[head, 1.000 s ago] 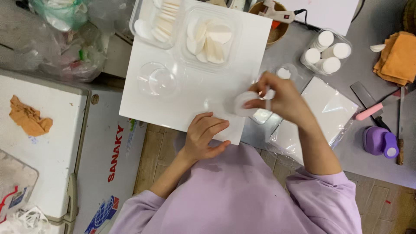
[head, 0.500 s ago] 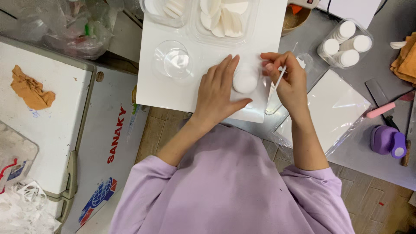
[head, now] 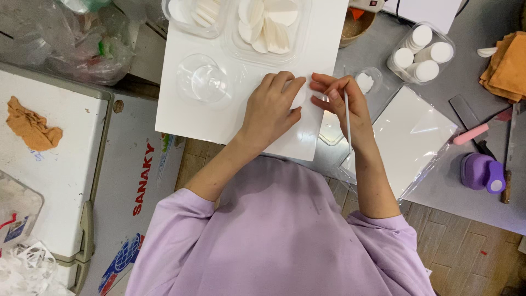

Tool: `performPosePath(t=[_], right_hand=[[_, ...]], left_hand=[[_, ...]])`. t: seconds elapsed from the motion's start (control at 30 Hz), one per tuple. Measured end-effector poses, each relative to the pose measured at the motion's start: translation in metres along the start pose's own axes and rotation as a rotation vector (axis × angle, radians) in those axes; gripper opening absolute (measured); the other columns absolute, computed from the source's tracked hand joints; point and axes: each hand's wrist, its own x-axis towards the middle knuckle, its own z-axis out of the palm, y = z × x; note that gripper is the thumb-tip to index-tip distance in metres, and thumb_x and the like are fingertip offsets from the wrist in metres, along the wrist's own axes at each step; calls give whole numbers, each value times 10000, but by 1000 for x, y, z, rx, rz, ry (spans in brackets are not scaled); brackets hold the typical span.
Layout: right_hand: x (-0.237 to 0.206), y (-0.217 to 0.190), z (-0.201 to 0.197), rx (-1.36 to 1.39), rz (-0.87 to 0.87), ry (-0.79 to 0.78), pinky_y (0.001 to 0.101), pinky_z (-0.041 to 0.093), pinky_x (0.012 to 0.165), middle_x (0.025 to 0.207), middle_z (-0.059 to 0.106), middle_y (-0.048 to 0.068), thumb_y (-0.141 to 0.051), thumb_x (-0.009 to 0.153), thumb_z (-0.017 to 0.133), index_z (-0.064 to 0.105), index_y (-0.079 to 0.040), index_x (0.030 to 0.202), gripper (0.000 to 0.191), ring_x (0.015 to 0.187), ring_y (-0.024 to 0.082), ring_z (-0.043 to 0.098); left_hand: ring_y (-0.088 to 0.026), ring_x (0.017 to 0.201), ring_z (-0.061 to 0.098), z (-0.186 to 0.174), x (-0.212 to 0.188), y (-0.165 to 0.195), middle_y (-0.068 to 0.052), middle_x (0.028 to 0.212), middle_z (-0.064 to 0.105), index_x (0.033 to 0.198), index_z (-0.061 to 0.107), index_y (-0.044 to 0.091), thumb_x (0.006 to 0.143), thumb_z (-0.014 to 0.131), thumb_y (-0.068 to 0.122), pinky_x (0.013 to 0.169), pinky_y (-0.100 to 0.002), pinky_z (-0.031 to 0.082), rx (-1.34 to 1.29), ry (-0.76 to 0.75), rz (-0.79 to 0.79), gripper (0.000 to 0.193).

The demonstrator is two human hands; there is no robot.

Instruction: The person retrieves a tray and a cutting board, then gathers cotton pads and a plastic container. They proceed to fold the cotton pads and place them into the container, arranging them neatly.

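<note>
Head camera, looking straight down on a person in a lilac long-sleeved top working at a grey table.

The left hand (head: 272,107) lies palm down, fingers together and flat, on a white board (head: 181,109). Under its fingertips is a white round piece (head: 299,97), mostly hidden, with only its right edge showing. The hand presses on it rather than gripping it.

The right hand (head: 342,101) sits just to the right of the left, fingertips nearly touching the left hand's. It is closed around a thin white stick (head: 347,121), held like a pen. The stick's long axis runs almost straight towards the person's body, its upper end between the fingers. Whether its tip meets the round piece cannot be told.

The round piece lies between the two hands: beneath the left, just left of the right hand's fingertips. The left hand is the nearer, being on it.

Beyond the left hand, further from the body, stand an empty clear cup (head: 201,82) and two clear trays of white petal shapes (head: 267,24). Beyond and right of the right hand is a small clear dish (head: 366,81), then a clear tub of white cylinders (head: 421,52). Right of the right forearm lies a white sheet in a plastic sleeve (head: 411,134), and further right a purple punch (head: 482,172), a pink-handled tool (head: 471,133) and folded orange cloth (head: 507,63).
</note>
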Motion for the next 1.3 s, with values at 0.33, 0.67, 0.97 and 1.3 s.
performPosePath(t=[0.33,0.67,0.97,1.3], right_hand=[[-66,83,-83,-1052,502,112,381,539,706,831,727,108,-163,914,758,673,-77,987,142,767,250,707],[-93,176,-118,-1138,526,164,441,555,751,957,761,117,-89,858,701,693,-162,1163,314,877,310,714],[-75,4,-19,-4,-22,321,292,626,701,943,732,105,-49,990,657,637,14,1064,99,832,169,744],[-68,-5,15,141,-88,182,329,620,749,968,721,145,5,988,700,639,22,1047,88,846,190,724]], left_hand=[[-301,1206,597,-15,-11,2,-128,1338,592,1509,460,78,793,858,187,997,-388,537,-126,52,-26,827],[-298,1165,619,-32,-9,5,-118,1266,642,1470,504,68,782,877,193,983,-399,531,-136,130,31,793],[-255,1199,644,-36,-17,38,-69,1374,615,1239,565,101,879,888,195,994,-375,527,-242,265,251,493],[-174,1077,678,-45,-25,44,11,1202,700,988,648,146,873,846,112,908,-306,547,-576,183,129,231]])
